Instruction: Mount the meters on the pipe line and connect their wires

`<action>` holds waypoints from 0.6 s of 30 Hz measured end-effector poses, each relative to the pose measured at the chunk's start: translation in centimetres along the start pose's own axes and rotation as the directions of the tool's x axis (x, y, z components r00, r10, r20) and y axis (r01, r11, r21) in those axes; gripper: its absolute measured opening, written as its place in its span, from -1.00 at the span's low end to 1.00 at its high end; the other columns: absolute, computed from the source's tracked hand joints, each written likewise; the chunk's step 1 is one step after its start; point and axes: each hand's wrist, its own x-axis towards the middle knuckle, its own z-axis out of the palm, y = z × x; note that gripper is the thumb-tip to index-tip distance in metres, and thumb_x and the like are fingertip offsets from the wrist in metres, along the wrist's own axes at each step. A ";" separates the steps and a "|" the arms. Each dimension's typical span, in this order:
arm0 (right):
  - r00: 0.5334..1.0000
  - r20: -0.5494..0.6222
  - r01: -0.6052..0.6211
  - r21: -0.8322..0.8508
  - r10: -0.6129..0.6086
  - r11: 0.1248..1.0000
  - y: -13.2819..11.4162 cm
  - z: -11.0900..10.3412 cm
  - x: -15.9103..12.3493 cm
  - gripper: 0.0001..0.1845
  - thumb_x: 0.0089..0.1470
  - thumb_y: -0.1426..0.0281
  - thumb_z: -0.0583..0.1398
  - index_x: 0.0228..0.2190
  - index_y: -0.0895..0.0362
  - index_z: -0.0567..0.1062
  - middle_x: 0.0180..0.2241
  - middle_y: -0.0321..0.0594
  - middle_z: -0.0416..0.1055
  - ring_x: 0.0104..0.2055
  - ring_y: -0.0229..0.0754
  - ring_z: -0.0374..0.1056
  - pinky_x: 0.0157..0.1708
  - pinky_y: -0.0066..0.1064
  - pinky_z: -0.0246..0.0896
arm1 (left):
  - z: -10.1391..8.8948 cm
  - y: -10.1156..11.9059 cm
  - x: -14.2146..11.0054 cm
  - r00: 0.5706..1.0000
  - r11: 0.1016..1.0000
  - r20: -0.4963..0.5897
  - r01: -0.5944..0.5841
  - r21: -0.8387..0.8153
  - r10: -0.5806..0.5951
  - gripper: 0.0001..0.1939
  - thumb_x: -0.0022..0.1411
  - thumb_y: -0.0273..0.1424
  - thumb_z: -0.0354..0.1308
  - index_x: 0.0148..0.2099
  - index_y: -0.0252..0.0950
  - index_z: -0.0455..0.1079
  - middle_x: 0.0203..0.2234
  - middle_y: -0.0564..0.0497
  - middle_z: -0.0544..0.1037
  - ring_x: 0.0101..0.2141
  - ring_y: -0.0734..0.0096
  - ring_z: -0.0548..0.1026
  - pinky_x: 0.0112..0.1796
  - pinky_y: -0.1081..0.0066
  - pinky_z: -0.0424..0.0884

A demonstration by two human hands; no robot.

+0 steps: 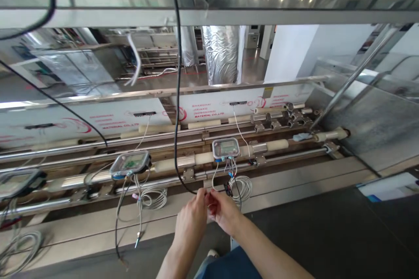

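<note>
A black cable (pixel 177 96) hangs from above and curves into my left hand (pixel 193 212), whose fingers are closed around its end. Close against it, my right hand (pixel 228 212) is also closed, fingertips meeting the left ones. Something small and reddish shows between the hands; I cannot make out what it is. Just beyond them sits a control box (pixel 225 149) with a clear cover and several thin wires coming from its underside. A coil of grey cable (pixel 241 188) lies right of my hands, with a small black part (pixel 228 189) near the right fingertips.
Another clear-covered box (pixel 131 163) with a grey cable coil (pixel 153 198) is at left. Metal rods (pixel 157 137) and rollers run lengthwise. A diagonal metal bar (pixel 356 77) stands at right. More black cable (pixel 52 96) crosses the left side. A metal beam (pixel 229 17) spans above.
</note>
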 end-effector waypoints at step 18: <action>0.886 0.119 0.444 -0.499 -0.448 0.745 -4.4 -3.3 -1.5 -0.59 0.06 0.07 0.12 -0.37 0.19 0.42 -0.60 -0.33 0.26 -0.62 -0.38 0.10 -0.60 -0.51 -0.03 | -0.2 4.0 0.0 0.876 0.953 -0.480 -0.189 -0.238 0.054 -0.71 0.28 -0.24 -0.07 -0.06 -0.19 0.37 -0.39 0.05 0.50 -0.49 0.48 0.46 -0.49 0.55 0.30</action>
